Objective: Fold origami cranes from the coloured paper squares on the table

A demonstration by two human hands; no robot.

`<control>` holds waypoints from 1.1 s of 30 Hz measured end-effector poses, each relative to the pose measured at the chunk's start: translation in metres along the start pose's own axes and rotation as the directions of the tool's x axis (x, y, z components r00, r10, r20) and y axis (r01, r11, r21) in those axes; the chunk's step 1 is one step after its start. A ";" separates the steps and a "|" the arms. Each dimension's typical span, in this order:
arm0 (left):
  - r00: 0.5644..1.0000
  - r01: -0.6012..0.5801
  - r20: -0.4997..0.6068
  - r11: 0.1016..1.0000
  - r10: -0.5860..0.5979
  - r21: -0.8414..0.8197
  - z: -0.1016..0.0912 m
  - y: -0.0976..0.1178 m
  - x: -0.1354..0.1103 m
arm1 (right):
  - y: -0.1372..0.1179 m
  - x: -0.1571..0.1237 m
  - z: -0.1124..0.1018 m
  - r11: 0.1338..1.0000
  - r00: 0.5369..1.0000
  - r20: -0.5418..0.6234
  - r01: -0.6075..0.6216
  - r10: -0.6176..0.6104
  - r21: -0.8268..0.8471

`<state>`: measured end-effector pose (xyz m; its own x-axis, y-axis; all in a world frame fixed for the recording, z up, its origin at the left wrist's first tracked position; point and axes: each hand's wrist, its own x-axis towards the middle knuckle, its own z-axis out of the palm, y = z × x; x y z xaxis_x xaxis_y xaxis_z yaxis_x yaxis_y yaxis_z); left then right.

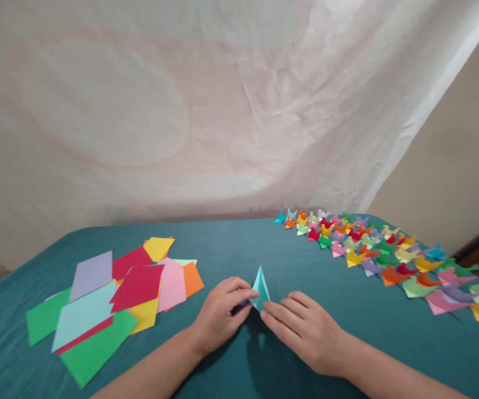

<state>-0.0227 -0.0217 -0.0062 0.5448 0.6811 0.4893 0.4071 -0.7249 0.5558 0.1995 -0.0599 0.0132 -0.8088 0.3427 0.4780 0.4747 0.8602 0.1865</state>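
A folded piece of light blue paper (260, 285) points away from me in a narrow kite shape, with a crease down its middle. My left hand (227, 305) pinches its left edge between thumb and fingers. On the lower right edge, the fingertips of my right hand (306, 327) press together against the paper. The right thumb is mostly hidden under that hand. Both hands are just above or on the dark teal cloth, and their shadow falls below the paper.
Loose coloured paper sheets (85, 310) overlap in a pile on the left. Rows of small folded paper birds (360, 244) stand along the right side of the teal tablecloth (223, 244). A pale hanging cloth (206, 111) closes off the back.
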 end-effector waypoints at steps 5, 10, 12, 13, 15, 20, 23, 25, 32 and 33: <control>0.999 0.050 -0.007 0.999 -0.050 -0.023 -0.001 -0.001 0.001 | 0.010 -0.007 0.006 0.996 0.988 -0.131 -0.087 0.085 -0.009; 0.991 0.131 -0.029 0.989 -0.134 -0.074 -0.003 -0.001 0.002 | 0.019 -0.013 0.014 0.981 0.974 -0.114 -0.191 0.194 0.033; 0.987 0.154 -0.035 0.985 -0.157 -0.083 -0.003 -0.002 0.003 | 0.022 -0.014 0.018 0.974 0.968 -0.107 -0.223 0.226 0.046; 0.986 0.160 -0.036 0.984 -0.164 -0.083 -0.003 -0.003 0.003 | 0.023 -0.015 0.020 0.971 0.965 -0.107 -0.233 0.237 0.054; 0.984 0.170 -0.036 0.982 -0.173 -0.077 -0.003 -0.005 0.003 | 0.025 -0.017 0.023 0.966 0.961 -0.106 -0.250 0.256 0.063; 0.977 0.211 -0.025 0.977 -0.210 0.022 -0.002 -0.008 0.002 | 0.026 -0.018 0.025 0.963 0.959 -0.086 -0.269 0.269 0.011; 0.977 0.212 -0.013 0.970 -0.212 0.119 -0.002 -0.008 0.001 | 0.025 -0.017 0.025 0.964 0.961 -0.078 -0.266 0.267 0.013; 0.983 0.181 0.002 0.967 -0.184 0.182 -0.003 -0.007 0.001 | 0.024 -0.016 0.026 0.964 0.962 -0.071 -0.262 0.264 0.041; 0.996 0.025 0.072 0.942 -0.052 0.333 -0.004 0.000 0.001 | 0.021 -0.012 0.026 0.960 0.966 -0.056 -0.244 0.254 0.139; 0.996 -0.005 0.088 0.946 -0.024 0.323 -0.004 0.001 0.001 | 0.021 -0.013 0.027 0.958 0.965 -0.053 -0.245 0.255 0.150</control>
<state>-0.0250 -0.0211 -0.0028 0.5973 0.6867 0.4142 0.6190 -0.7232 0.3063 0.2103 -0.0363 -0.0117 -0.6412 0.5304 0.5546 0.6006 0.7967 -0.0675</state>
